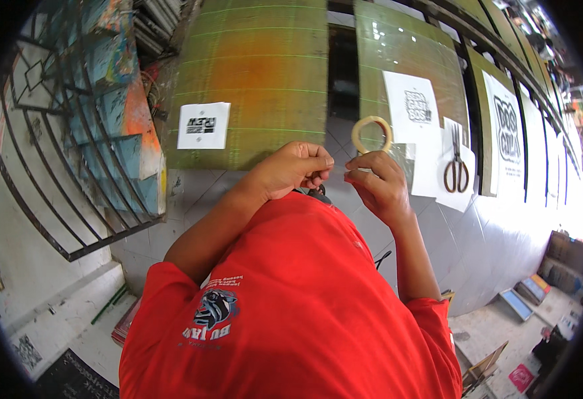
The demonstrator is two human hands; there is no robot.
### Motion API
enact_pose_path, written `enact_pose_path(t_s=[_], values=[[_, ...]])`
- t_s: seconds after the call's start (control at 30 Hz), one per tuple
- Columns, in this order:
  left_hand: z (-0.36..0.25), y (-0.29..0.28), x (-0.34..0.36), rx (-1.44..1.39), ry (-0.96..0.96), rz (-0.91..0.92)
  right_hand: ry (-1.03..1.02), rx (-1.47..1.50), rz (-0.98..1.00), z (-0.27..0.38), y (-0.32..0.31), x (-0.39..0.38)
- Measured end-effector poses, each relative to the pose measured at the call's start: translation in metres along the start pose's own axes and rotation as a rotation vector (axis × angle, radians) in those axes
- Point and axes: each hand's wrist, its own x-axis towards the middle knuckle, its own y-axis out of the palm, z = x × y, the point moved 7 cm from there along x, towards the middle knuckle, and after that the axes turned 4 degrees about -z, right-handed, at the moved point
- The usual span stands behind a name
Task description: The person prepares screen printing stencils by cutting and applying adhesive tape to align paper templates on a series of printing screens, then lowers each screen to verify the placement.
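My left hand (294, 170) is closed in a pinch just beyond the front of my red shirt, thumb and forefinger pressed together. Facing it across a small gap, my right hand (382, 185) has its fingertips pinched too. Whatever lies between the fingers is too small or clear to make out. A yellowish roll of tape (388, 135) rests just past my right hand on the second board. Farther right, black-handled scissors (457, 161) lie on white sheets. A small white printed sheet (203, 126) is on the green board (265, 86), beyond my left hand.
The second green board (404, 53) bears a larger printed sheet (411, 106) under clear film. More boards with printed paper (505, 133) run off to the right, with dark gaps between. A curved black metal grille (45, 153) stands at the left beside a paint-stained blue surface (122, 159).
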Motion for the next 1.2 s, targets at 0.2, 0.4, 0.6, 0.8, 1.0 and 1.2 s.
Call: enact_pose_path(t_s=[0.2, 0.4, 0.6, 0.8, 1.0, 1.2], values=[[-0.028, -0.08, -0.073, 0.15, 0.256, -0.338, 0.225, 0.197, -0.123, 0.017, 0.058, 0.015], [-0.04, -0.152, -0.123, 0.398, 0.377, -0.423, 1.065, 1.004, -0.073, 0.022, 0.174, 0.013], [-0.044, -0.182, -0.132, 0.425, 0.375, -0.352, 1.286, 1.265, -0.037, 0.055, 0.244, 0.028], [-0.042, -0.193, -0.126, 0.444, 0.351, -0.291, 1.235, 1.1, -0.113, 0.037, 0.254, 0.021], [-0.057, -0.226, -0.14, 0.537, 0.679, -0.491, 1.331, 0.834, -0.259, 0.013, 0.242, 0.026], [-0.046, -0.23, -0.135, 1.43, 0.798, -0.62, 1.371, 1.093, -0.189, 0.008, 0.272, 0.022]])
